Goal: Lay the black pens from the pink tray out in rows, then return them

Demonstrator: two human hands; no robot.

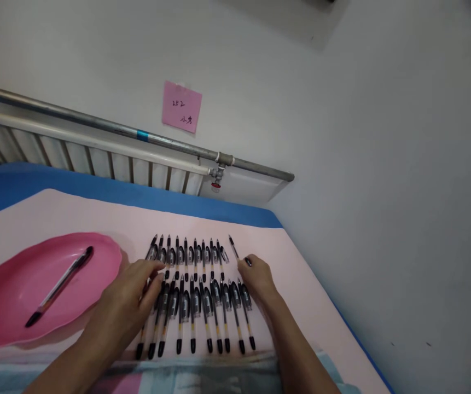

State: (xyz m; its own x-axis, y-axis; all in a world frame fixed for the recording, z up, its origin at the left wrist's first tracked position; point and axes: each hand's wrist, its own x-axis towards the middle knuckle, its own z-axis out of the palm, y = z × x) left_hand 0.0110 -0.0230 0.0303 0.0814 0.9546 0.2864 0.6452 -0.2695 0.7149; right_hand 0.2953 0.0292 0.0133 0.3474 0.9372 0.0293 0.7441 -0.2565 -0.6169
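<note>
Two rows of black pens lie on the pink tabletop, a far row (195, 254) and a near row (196, 312). Their caps are off the tips, and a cap lies beside or over each barrel. My right hand (257, 276) is closed around an uncapped pen (234, 247) at the right end of the far row, its tip pointing away from me. A black cap (248, 262) shows at those fingers. Over the left ends of both rows rests my left hand (131, 295), thumb and forefinger apart, with nothing visible between them; it partly hides some pens.
On the left stands a pink oval tray (110, 257) with one capped pen (59, 287) in it. Beyond the table's blue edge (137, 190) are a radiator (99, 161) and a metal pipe (96, 123). A pink note (181, 106) hangs on the wall.
</note>
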